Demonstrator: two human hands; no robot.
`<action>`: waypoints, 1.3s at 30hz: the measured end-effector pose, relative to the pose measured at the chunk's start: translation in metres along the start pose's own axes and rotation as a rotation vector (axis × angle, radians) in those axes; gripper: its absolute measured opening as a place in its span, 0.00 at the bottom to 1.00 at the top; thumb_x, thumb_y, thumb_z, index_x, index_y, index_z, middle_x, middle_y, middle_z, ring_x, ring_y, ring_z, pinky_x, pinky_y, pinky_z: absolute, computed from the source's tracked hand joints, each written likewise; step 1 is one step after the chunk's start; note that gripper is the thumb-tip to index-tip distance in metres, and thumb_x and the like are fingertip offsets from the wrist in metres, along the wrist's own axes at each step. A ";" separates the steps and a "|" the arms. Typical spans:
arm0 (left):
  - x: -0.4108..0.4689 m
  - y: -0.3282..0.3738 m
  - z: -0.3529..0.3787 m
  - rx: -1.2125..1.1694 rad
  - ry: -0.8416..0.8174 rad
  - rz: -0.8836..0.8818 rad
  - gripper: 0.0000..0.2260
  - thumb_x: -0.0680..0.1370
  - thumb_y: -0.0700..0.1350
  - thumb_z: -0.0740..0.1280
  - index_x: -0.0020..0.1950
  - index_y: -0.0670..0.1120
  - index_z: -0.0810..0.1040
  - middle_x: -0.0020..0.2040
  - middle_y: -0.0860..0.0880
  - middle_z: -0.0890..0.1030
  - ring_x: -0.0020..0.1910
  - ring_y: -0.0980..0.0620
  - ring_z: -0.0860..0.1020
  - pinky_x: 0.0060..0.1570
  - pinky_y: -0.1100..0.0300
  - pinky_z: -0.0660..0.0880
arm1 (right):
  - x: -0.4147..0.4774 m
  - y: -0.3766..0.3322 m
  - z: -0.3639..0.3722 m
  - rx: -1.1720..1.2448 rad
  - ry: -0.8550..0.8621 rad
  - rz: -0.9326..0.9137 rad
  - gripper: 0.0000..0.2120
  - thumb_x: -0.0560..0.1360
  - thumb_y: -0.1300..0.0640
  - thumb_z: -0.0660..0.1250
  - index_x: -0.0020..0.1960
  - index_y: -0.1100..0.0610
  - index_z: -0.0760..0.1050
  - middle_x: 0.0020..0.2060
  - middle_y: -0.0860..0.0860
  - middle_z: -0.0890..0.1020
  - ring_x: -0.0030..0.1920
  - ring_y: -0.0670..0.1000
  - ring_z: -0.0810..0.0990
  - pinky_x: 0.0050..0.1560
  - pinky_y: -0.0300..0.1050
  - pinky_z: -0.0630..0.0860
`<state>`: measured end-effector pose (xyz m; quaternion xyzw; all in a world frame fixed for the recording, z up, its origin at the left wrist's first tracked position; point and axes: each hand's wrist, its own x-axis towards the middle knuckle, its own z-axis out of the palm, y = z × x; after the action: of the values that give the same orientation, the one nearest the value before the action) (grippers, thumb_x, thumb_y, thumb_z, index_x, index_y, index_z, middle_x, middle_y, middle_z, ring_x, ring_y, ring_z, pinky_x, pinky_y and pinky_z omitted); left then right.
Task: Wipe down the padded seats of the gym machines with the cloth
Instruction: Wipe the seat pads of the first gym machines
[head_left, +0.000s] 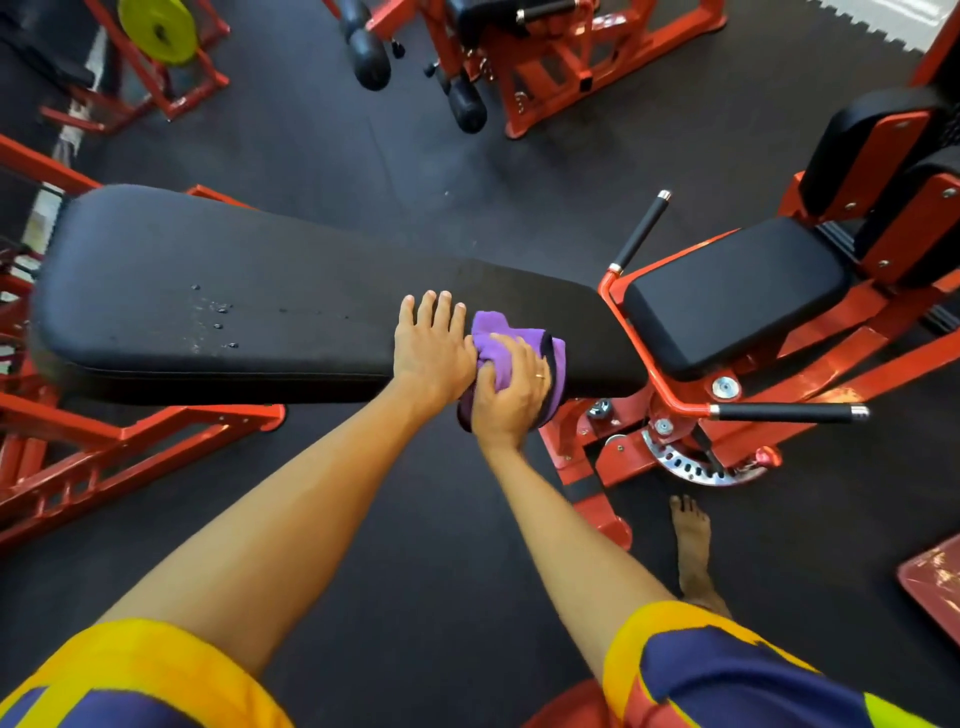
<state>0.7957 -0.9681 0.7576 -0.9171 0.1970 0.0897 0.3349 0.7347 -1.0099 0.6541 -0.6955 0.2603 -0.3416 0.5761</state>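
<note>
On long black padded seat (234, 291), near right end: purple cloth (501, 345), bunched. Right hand (511, 395) grips cloth; left hand (431, 348) flat, fingers straight, beside it. Cloth likely soft, light, limp; hold by gathered middle. Droplets (218, 317) left.

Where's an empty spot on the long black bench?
Bare: the bench pad between the droplets and the left hand, and its wide end past the droplets. Crowded: the narrow end, with the right hand gripping the purple cloth.
</note>
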 end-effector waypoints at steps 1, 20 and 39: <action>-0.002 0.000 0.000 -0.008 0.002 -0.001 0.27 0.86 0.54 0.42 0.83 0.45 0.49 0.83 0.45 0.49 0.82 0.44 0.48 0.79 0.44 0.44 | 0.006 0.013 -0.005 -0.038 -0.044 -0.041 0.17 0.73 0.54 0.63 0.54 0.59 0.84 0.53 0.53 0.85 0.57 0.58 0.82 0.69 0.53 0.70; 0.012 -0.034 -0.010 -0.093 -0.061 -0.093 0.28 0.85 0.54 0.44 0.83 0.43 0.46 0.84 0.45 0.46 0.82 0.44 0.43 0.79 0.42 0.39 | 0.037 0.023 -0.042 -0.310 -0.562 -0.041 0.21 0.82 0.44 0.55 0.72 0.45 0.73 0.67 0.48 0.78 0.68 0.50 0.73 0.78 0.46 0.52; 0.075 -0.045 -0.011 -0.172 -0.013 -0.142 0.28 0.85 0.53 0.45 0.83 0.44 0.49 0.83 0.44 0.48 0.82 0.45 0.45 0.79 0.42 0.40 | 0.154 0.045 0.007 -0.390 -0.819 0.262 0.22 0.80 0.41 0.58 0.74 0.39 0.68 0.69 0.53 0.75 0.70 0.62 0.72 0.74 0.57 0.63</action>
<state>0.8826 -0.9666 0.7702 -0.9534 0.1210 0.0883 0.2618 0.8386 -1.1311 0.6366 -0.8295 0.1562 0.0917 0.5282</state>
